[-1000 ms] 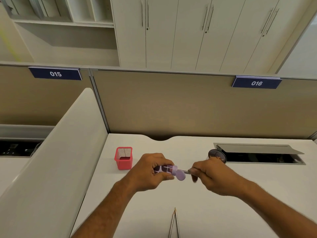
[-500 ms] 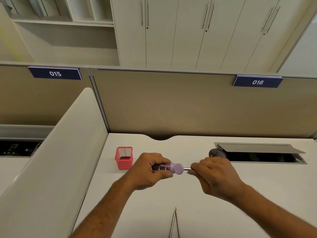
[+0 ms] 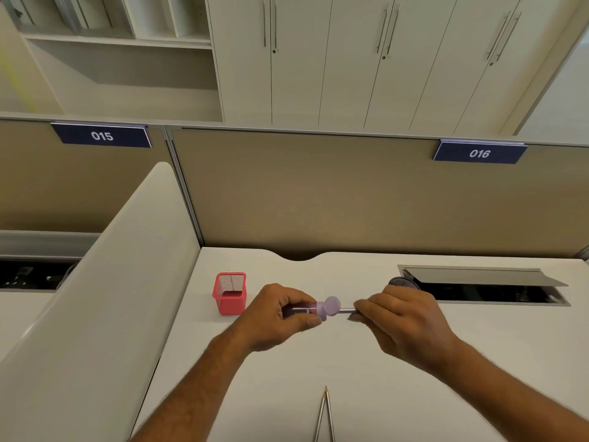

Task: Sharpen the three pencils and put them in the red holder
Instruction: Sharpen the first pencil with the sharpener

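The left hand (image 3: pixel 277 317) grips the purple sharpener (image 3: pixel 330 306); the right hand (image 3: pixel 404 323) pinches a pencil (image 3: pixel 347 311) pushed into it, above the worktop (image 3: pixel 478 362).

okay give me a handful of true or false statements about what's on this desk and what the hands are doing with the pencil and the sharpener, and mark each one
1. The left hand holds the purple sharpener. True.
2. The right hand is empty. False: it grips a pencil whose end goes into the sharpener.
3. The red holder stands on the desk to the left of both hands. True.
4. Three pencils stand in the red holder. False: none shows in it.
5. Two pencils lie on the desk near the lower edge, tips pointing away from the person. True.
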`<state>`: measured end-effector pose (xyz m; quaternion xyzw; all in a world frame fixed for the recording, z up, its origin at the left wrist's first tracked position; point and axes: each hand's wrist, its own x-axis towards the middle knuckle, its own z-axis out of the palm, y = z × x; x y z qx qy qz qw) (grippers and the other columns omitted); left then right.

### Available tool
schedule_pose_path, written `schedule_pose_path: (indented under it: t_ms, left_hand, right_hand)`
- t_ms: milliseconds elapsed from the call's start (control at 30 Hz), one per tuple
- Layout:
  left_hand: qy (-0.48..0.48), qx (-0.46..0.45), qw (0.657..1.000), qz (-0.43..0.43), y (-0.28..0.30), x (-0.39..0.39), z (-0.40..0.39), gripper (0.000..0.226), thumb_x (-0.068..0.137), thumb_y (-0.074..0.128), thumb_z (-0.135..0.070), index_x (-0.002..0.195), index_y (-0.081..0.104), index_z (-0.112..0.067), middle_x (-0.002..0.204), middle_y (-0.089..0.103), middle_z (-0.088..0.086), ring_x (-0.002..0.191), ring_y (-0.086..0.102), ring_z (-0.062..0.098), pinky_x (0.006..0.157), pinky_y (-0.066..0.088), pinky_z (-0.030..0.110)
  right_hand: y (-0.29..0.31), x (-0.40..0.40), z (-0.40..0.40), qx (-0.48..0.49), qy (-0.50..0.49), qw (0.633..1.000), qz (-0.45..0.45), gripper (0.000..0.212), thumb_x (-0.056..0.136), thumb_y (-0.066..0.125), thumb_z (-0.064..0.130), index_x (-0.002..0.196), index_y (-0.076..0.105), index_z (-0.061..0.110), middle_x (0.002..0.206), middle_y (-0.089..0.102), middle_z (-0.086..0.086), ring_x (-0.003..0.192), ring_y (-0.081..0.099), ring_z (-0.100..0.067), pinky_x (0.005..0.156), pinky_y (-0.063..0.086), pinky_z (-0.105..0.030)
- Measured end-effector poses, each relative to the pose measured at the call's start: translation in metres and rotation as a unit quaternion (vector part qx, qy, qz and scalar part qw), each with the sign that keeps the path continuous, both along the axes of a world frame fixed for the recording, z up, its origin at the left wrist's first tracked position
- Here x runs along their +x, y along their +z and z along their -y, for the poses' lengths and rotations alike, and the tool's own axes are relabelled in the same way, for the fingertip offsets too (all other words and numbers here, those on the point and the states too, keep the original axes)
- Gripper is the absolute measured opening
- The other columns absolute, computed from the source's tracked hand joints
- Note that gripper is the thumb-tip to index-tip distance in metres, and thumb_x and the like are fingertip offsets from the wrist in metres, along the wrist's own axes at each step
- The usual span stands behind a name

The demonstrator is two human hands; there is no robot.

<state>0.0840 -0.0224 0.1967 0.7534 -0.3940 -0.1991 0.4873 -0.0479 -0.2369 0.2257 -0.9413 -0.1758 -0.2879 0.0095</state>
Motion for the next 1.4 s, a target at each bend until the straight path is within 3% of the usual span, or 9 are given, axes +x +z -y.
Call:
schedule_pose_path:
  t_ms: [200,400,500,633,733,867,1067,1267,1400]
  left_hand:
    - [-0.009,0.013,0.997,0.074,0.003,-0.001,0.0,0.026,0.079,0.077,-0.026,0.104,0.073,-0.024,0.083,0.063,-0.02,0.077,0.058,0.005,0.062,0.046,0.011]
    - [-0.009,-0.01,0.994,0.112,0.004,-0.005,0.004,0.03,0.079,0.077,-0.024,0.108,0.072,-0.025,0.088,0.061,-0.022,0.083,0.058,0.003,0.065,0.045,0.008]
    - [-0.004,-0.006,0.996,0.094,0.003,-0.004,0.004,0.028,0.079,0.077,-0.024,0.106,0.072,-0.025,0.084,0.061,-0.021,0.078,0.058,0.003,0.062,0.044,0.008]
    - [0.007,-0.014,0.999,0.043,0.002,0.001,0.001,0.024,0.081,0.076,-0.024,0.104,0.073,-0.02,0.086,0.068,-0.015,0.079,0.062,0.006,0.064,0.052,0.016]
    - [0.011,-0.025,1.0,0.004,0.004,0.0,0.0,0.023,0.081,0.076,-0.023,0.103,0.074,-0.017,0.093,0.074,-0.006,0.084,0.067,0.012,0.072,0.058,0.029]
    - [0.008,-0.013,0.999,0.044,0.003,-0.003,0.0,0.024,0.079,0.077,-0.024,0.103,0.073,-0.022,0.084,0.067,-0.013,0.077,0.06,0.005,0.062,0.049,0.013]
    - [0.012,-0.005,0.997,0.077,0.001,-0.005,0.004,0.029,0.079,0.078,-0.026,0.107,0.073,-0.024,0.084,0.065,-0.016,0.077,0.058,0.011,0.062,0.047,0.011]
    - [-0.003,-0.014,1.0,0.011,-0.002,-0.005,0.005,0.023,0.081,0.075,-0.024,0.102,0.074,-0.016,0.086,0.07,-0.013,0.076,0.062,0.002,0.064,0.048,0.012]
    - [-0.008,-0.014,1.0,-0.025,-0.002,-0.004,0.006,0.021,0.083,0.074,-0.025,0.101,0.075,-0.014,0.084,0.071,-0.011,0.075,0.064,0.005,0.063,0.049,0.015]
  right_hand:
    - [0.001,0.001,-0.004,0.06,-0.04,0.991,-0.112,0.028,0.09,0.059,0.031,0.07,0.068,0.013,0.049,0.052,0.001,0.042,0.04,-0.02,0.038,0.041,-0.032]
    - [0.02,0.013,0.002,0.348,-0.089,0.845,-0.397,0.028,0.09,0.065,0.035,0.067,0.072,0.022,0.048,0.065,0.003,0.04,0.048,-0.004,0.044,0.037,-0.012]
    - [0.02,0.012,0.002,0.273,-0.111,0.897,-0.329,0.017,0.077,0.076,0.042,0.075,0.072,0.026,0.06,0.068,0.013,0.051,0.057,-0.002,0.05,0.042,-0.012]
    - [0.004,0.006,-0.002,0.076,-0.041,0.994,-0.074,0.012,0.081,0.076,0.027,0.081,0.074,0.015,0.063,0.067,0.005,0.049,0.053,-0.014,0.045,0.046,-0.031]
    - [-0.005,0.002,0.0,-0.027,-0.001,0.999,0.043,0.016,0.087,0.071,0.022,0.083,0.075,0.007,0.063,0.064,-0.003,0.048,0.048,-0.025,0.041,0.042,-0.033]
    - [-0.005,0.003,-0.001,-0.018,-0.029,0.999,-0.035,0.032,0.094,0.053,0.032,0.075,0.069,0.011,0.054,0.057,-0.001,0.043,0.048,-0.025,0.039,0.044,-0.036]
    - [0.004,0.007,0.003,0.001,-0.091,0.968,-0.233,0.045,0.097,0.024,0.048,0.096,0.062,0.024,0.081,0.073,0.004,0.068,0.062,-0.026,0.072,0.05,-0.041]
    - [0.008,0.002,0.001,0.05,-0.034,0.994,-0.091,0.019,0.08,0.076,0.033,0.087,0.072,0.016,0.073,0.069,0.004,0.052,0.059,-0.02,0.044,0.05,-0.035]
    - [-0.003,0.002,0.001,-0.033,0.008,0.999,0.012,0.017,0.084,0.071,0.021,0.074,0.071,0.008,0.059,0.06,-0.003,0.044,0.048,-0.024,0.037,0.04,-0.033]
